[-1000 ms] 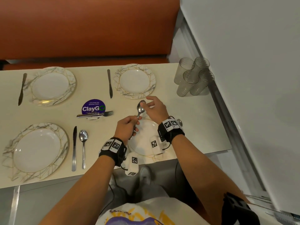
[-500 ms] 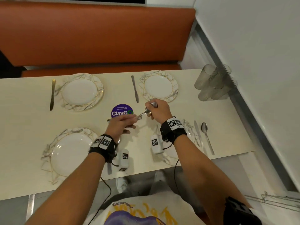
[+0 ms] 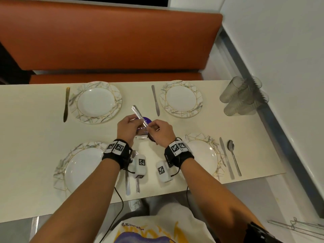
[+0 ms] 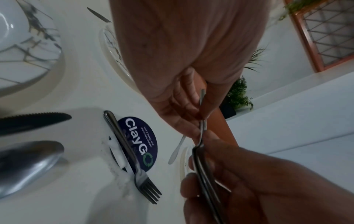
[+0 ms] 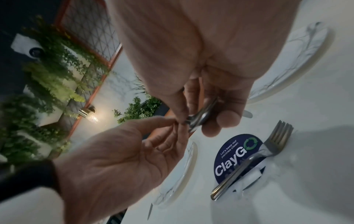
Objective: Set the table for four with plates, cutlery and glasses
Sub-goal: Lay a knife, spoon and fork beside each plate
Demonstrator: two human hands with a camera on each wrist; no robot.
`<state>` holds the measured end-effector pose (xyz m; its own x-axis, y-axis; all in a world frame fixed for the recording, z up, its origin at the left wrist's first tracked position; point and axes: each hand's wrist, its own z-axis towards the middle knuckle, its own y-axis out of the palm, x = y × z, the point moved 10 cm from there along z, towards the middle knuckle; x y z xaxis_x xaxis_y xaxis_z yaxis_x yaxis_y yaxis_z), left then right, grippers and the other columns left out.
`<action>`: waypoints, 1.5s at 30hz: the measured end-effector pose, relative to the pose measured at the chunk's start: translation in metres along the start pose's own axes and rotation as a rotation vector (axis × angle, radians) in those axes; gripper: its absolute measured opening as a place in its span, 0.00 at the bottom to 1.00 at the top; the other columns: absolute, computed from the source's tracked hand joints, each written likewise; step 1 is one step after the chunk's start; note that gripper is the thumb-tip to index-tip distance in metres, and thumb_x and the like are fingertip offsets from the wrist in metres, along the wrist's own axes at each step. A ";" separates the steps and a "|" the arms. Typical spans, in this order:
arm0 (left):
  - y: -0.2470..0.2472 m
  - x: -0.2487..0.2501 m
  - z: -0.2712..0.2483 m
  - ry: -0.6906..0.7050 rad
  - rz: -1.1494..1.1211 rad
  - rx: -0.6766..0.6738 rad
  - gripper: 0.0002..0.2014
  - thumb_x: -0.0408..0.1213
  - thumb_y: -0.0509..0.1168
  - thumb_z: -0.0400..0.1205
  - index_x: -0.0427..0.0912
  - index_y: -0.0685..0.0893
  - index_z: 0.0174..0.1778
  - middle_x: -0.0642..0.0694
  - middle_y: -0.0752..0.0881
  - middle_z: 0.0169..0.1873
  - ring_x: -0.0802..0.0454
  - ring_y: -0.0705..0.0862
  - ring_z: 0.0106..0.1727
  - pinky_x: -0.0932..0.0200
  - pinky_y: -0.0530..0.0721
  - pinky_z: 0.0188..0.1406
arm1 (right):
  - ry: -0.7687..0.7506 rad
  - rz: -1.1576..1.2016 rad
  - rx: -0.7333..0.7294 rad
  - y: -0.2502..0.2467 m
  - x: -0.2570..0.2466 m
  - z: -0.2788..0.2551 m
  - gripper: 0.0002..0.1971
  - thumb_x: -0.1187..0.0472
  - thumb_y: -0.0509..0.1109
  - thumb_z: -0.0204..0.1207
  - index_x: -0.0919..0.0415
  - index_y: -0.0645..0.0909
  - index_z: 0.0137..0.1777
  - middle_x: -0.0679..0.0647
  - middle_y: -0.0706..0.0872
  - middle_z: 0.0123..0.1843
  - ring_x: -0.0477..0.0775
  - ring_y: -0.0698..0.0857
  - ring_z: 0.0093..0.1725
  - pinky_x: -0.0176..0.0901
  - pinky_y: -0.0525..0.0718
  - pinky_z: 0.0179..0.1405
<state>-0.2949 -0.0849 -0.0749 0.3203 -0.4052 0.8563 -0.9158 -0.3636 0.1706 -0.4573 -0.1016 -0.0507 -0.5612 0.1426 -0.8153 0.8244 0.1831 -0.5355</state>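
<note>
Pinching a bundle of thin steel cutlery (image 3: 140, 116) between both hands above the desk's (image 3: 254, 137) middle, the left hand (image 3: 128, 128) and right hand (image 3: 160, 132) face stiff, slippery, light handles, probably best gripped mid-shaft.

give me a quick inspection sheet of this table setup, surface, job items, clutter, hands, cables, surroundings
surface: cream table, part set.
job's things: four plates; far left plate and far right plate have only knives; glasses clustered at the far right corner; spare fork lies on the sticker.
clutter: ClayGo sticker.
grippers: left hand and right hand both pinch the held cutlery.
cables: black cables hang from the wrists.
surroundings: orange bench, white wall.
</note>
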 end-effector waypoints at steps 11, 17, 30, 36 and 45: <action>0.040 -0.012 0.060 -0.064 0.039 0.019 0.10 0.22 0.70 0.83 0.30 0.88 0.59 0.34 0.92 0.41 0.46 0.92 0.37 0.55 0.92 0.41 | 0.111 0.023 0.076 -0.020 0.037 0.066 0.04 0.58 0.75 0.77 0.59 0.88 0.47 0.48 0.89 0.43 0.47 0.86 0.43 0.29 0.77 0.39; 0.043 -0.009 0.130 -0.065 0.265 0.115 0.07 0.26 0.72 0.81 0.38 0.92 0.52 0.36 0.93 0.38 0.43 0.92 0.35 0.44 0.95 0.47 | 0.173 0.072 0.144 -0.048 0.067 0.107 0.03 0.62 0.71 0.80 0.60 0.83 0.48 0.47 0.86 0.42 0.45 0.83 0.42 0.31 0.76 0.39; 0.071 -0.006 0.223 0.046 0.866 0.124 0.05 0.33 0.80 0.77 0.45 0.91 0.39 0.47 0.93 0.37 0.48 0.93 0.39 0.50 0.94 0.50 | 0.151 0.127 0.082 -0.065 0.096 0.141 0.03 0.60 0.72 0.82 0.59 0.82 0.49 0.47 0.87 0.41 0.43 0.84 0.40 0.28 0.80 0.42; 0.072 0.001 0.211 0.202 0.936 0.089 0.03 0.33 0.72 0.83 0.42 0.91 0.50 0.47 0.90 0.43 0.52 0.87 0.41 0.64 0.85 0.42 | 0.164 0.104 0.079 -0.065 0.095 0.144 0.05 0.61 0.71 0.83 0.63 0.83 0.51 0.41 0.84 0.39 0.37 0.82 0.37 0.19 0.77 0.39; 0.086 0.006 0.198 0.409 1.338 0.005 0.17 0.39 0.72 0.84 0.50 0.89 0.70 0.37 0.81 0.60 0.35 0.79 0.60 0.37 0.87 0.54 | 0.169 0.104 0.085 -0.066 0.097 0.138 0.05 0.60 0.71 0.82 0.62 0.84 0.52 0.41 0.84 0.39 0.36 0.82 0.37 0.18 0.77 0.40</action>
<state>-0.3235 -0.2844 -0.1520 -0.8779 -0.1727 0.4465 -0.4662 0.0962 -0.8794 -0.5563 -0.2343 -0.1246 -0.4712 0.3189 -0.8224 0.8777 0.0774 -0.4729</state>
